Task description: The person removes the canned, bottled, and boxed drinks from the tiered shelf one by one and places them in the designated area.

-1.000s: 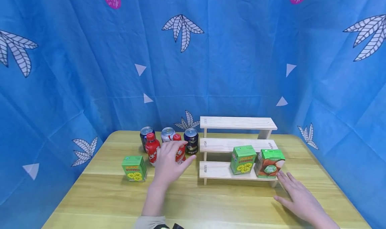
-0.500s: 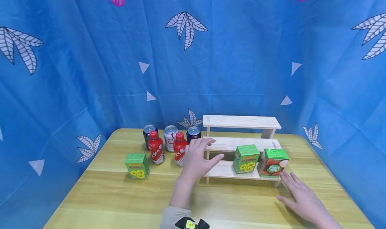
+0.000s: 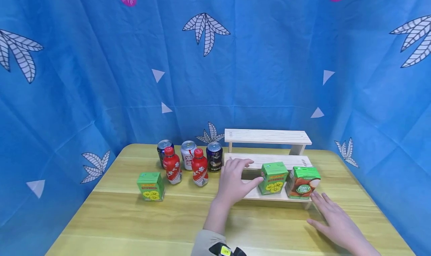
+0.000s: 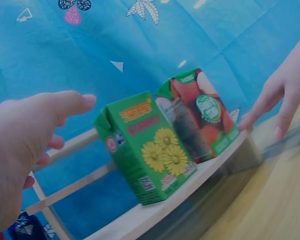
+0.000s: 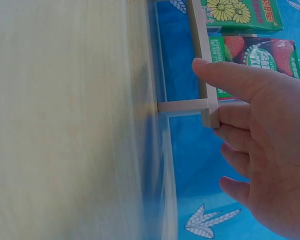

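Note:
My left hand (image 3: 232, 183) hovers at the lower tier of a wooden shelf (image 3: 267, 161), thumb spread away from the fingers and nothing gripped. Its thumb tip is close to the left side of a green drink carton with yellow flowers (image 3: 273, 178); in the left wrist view a narrow gap shows beside that carton (image 4: 147, 147). To its right stands a green and brown drink carton (image 3: 303, 183) with a round green label. At the shelf's right end is my right hand (image 3: 335, 222), fingers extended. The right wrist view shows this hand's (image 5: 275, 130) fingertips at the board's end.
Left of the shelf stand two red bottles (image 3: 172, 166), two dark blue cans (image 3: 214, 158) and a white can (image 3: 188, 155). Another green flower carton (image 3: 150, 186) is farther left on the wooden table (image 3: 134, 226). A blue curtain (image 3: 269, 61) hangs behind.
My left hand has moved right, from in front of the bottles to beside the flower carton on the shelf. The right hand has stayed at the shelf's right end.

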A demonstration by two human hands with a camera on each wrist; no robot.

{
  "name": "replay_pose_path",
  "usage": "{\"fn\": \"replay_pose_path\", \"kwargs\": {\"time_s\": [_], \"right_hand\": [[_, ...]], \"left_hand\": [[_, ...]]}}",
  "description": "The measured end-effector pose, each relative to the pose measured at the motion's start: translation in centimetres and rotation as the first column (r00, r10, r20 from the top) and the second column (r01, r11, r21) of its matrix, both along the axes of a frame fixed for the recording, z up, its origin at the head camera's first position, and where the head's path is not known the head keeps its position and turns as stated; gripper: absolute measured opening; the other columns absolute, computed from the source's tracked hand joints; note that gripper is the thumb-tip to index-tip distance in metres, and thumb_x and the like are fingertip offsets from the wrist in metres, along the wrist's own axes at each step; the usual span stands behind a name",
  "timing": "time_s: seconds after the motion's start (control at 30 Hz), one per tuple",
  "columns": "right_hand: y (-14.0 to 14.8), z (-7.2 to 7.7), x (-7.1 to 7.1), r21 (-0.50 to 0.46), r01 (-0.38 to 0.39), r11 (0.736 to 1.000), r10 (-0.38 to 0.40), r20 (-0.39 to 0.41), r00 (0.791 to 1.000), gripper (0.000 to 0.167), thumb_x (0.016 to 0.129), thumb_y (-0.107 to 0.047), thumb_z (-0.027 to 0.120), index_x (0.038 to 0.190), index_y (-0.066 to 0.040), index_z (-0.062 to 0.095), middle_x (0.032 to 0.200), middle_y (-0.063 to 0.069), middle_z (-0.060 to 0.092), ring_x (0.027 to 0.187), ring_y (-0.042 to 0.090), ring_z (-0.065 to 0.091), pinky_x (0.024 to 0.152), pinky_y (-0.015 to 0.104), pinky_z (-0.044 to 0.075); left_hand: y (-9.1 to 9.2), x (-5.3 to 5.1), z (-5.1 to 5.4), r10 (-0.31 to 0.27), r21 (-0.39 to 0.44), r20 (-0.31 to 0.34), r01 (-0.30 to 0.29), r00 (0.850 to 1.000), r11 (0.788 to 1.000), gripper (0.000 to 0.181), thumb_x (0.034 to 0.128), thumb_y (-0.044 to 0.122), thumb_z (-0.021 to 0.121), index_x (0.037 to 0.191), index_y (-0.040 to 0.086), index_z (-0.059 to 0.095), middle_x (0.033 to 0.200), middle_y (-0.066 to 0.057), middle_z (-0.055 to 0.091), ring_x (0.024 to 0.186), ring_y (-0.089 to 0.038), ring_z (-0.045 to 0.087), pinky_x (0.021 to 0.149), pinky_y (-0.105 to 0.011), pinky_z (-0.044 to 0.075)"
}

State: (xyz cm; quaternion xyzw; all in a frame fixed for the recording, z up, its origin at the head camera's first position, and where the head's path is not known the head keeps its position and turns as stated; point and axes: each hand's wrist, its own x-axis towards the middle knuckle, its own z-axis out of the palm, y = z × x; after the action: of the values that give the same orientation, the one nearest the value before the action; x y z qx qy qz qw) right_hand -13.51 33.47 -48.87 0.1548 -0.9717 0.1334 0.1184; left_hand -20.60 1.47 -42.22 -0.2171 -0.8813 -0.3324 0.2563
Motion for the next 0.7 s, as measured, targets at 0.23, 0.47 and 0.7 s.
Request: {"fn": "replay_pose_path", "kwargs": {"time_s": [0.23, 0.47, 0.7], "right_hand": [[0.0, 0.5, 0.0, -0.023, 0.007, 1.000, -0.006, 0.037, 0.999, 0.081, 0.084, -0.042, 0.072, 0.144, 0.002, 0.041, 0.149, 0.026, 0.041, 0.138, 0.049, 0.034, 0.108, 0.063, 0.028], [-0.1, 1.0, 0.1, -0.016, 0.020, 1.000, -0.018, 0.084, 0.996, 0.083, 0.083, -0.044, 0.072, 0.144, 0.003, 0.042, 0.149, 0.026, 0.040, 0.134, 0.051, 0.036, 0.103, 0.066, 0.032], [-0.2, 0.8, 0.0, -0.022, 0.010, 1.000, -0.009, 0.041, 0.999, 0.082, 0.081, -0.043, 0.074, 0.143, 0.003, 0.044, 0.147, 0.026, 0.042, 0.132, 0.052, 0.039, 0.102, 0.066, 0.033]], "left_hand": [[1.5, -0.5, -1.0, -0.009, 0.017, 0.074, 0.008, 0.997, 1.000, 0.055, 0.0807, 0.058, 0.069, 0.124, 0.026, 0.060, 0.113, 0.007, 0.065, 0.110, -0.013, 0.053, 0.098, -0.041, 0.043], [3.1, -1.0, -1.4, 0.023, -0.029, 0.162, -0.019, 0.986, 0.999, 0.060, 0.0794, 0.063, 0.068, 0.127, 0.029, 0.058, 0.122, 0.008, 0.062, 0.115, -0.014, 0.053, 0.099, -0.039, 0.042], [4.0, -1.1, -1.5, 0.059, -0.057, 0.182, -0.049, 0.982, 0.997, 0.063, 0.0779, 0.063, 0.070, 0.130, 0.028, 0.057, 0.125, 0.009, 0.062, 0.118, -0.015, 0.052, 0.100, -0.038, 0.044]]}}
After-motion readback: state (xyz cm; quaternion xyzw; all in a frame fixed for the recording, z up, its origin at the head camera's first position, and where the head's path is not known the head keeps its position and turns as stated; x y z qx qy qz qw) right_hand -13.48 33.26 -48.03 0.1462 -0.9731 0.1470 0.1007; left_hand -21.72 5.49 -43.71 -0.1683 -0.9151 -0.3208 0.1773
